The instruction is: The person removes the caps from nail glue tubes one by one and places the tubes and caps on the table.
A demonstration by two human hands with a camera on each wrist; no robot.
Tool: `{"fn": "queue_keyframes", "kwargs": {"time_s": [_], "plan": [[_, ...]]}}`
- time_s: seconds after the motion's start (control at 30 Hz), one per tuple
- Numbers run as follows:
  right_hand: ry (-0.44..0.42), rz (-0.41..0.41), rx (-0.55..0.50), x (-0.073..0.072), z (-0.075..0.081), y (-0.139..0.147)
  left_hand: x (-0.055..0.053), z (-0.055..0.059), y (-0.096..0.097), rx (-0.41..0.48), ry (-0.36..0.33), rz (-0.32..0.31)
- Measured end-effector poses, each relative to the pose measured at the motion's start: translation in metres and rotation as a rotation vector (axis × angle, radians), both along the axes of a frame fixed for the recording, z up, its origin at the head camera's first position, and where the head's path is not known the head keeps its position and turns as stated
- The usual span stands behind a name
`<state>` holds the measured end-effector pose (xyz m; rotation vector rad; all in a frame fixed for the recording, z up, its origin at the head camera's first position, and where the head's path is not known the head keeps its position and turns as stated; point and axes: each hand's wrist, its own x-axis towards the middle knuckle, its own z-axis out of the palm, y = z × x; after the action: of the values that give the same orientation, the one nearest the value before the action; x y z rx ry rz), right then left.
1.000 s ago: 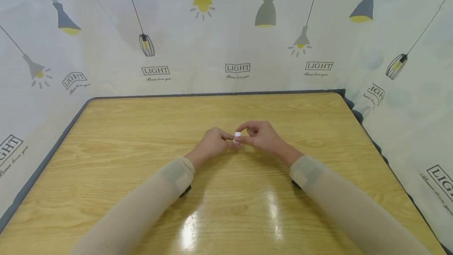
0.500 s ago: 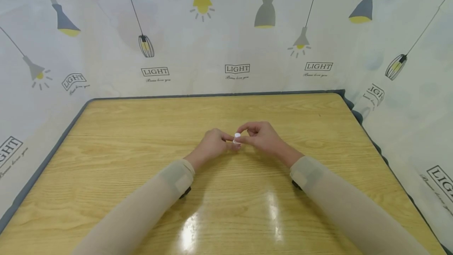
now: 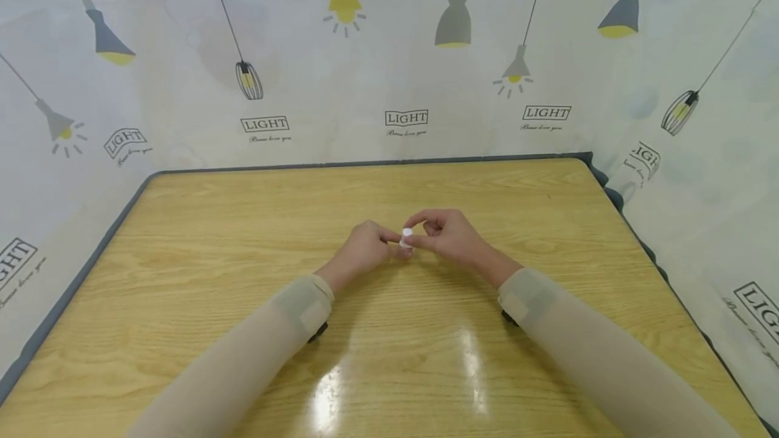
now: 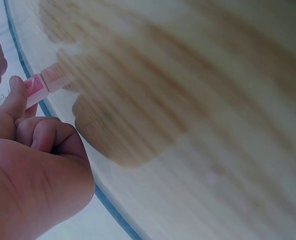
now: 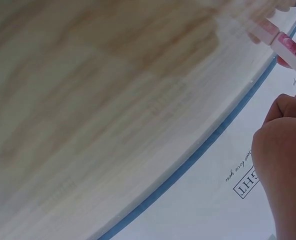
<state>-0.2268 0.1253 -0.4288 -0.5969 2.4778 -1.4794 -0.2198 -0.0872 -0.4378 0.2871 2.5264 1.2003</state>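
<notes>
Nearest, two pale sleeves [image 3: 225, 363] reach in over the desk [image 3: 389, 336], with a small dark piece [image 3: 318, 332] showing under each cuff. Beyond the cuffs, the hands meet around a small bottle [image 4: 39, 93] near the middle of the desk. The left hand [image 3: 364, 247] grips its lower body between thumb and forefinger, the other fingers folded in; the right hand [image 3: 452, 234] pinches the white cap [image 3: 407, 232] between thumb and forefinger. Both wrist views show a pink label [image 4: 33, 84] on the bottle, its lettering too small and too covered to read. The bottle stands upright, cap pointing up, its long axis roughly square to the desk; its reflection meets the base in the glossy wood. Farther off, dark trim [image 3: 359, 165] lines the desk's far edge. Behind that hangs a pale backdrop [image 3: 341, 86] where "LIGHT" is printed in boxed capitals [image 3: 406, 117] several times, each above a script line [image 3: 406, 132] ending in "love you", the first word unclear. Above the words are printed pendant lamps [image 3: 454, 17] in grey, blue and yellow.
</notes>
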Motion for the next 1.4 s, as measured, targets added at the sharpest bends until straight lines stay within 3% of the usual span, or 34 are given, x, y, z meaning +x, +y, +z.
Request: {"fn": "queue_keyframes", "kwargs": {"time_s": [1.4], "plan": [[0.002,0.026,-0.007,0.0008,0.0001,0.0005,-0.0024,-0.0017,0.0013,0.008,-0.005,-0.008]]}}
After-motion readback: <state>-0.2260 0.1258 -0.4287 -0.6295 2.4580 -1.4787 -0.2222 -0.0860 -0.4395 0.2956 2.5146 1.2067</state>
